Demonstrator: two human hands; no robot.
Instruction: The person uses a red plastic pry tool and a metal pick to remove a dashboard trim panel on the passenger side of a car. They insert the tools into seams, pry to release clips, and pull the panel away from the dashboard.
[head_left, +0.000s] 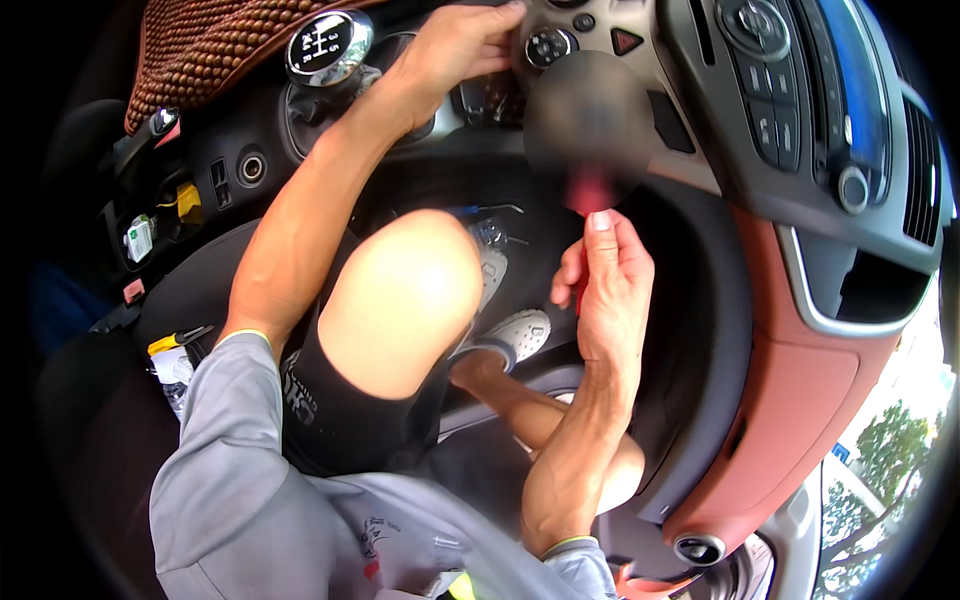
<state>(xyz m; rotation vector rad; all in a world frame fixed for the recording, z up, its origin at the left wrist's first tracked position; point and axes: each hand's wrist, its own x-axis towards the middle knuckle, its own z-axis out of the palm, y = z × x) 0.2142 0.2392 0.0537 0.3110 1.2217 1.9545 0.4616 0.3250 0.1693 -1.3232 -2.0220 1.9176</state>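
In the head view my left hand (455, 55) reaches to the grey console panel (668, 70) below the dashboard's middle. Its fingers are closed on the panel's left edge, beside a round control knob (550, 46); some fingertips are hidden. My right hand (612, 275) is closed in a pinch around a slim red tool (588, 192), thumb uppermost, pointing toward the panel. A dark round blur covers the tool's far end and part of the panel, so its tip and exact kind do not show.
A gear lever (328, 48) stands left of the console, near a beaded seat cover (215, 50). A yellow-handled tool (165, 345) lies on the seat by my left side. Beyond my knee, a blue-handled tool (465, 210) rests in the footwell. The glovebox (775, 430) is on the right.
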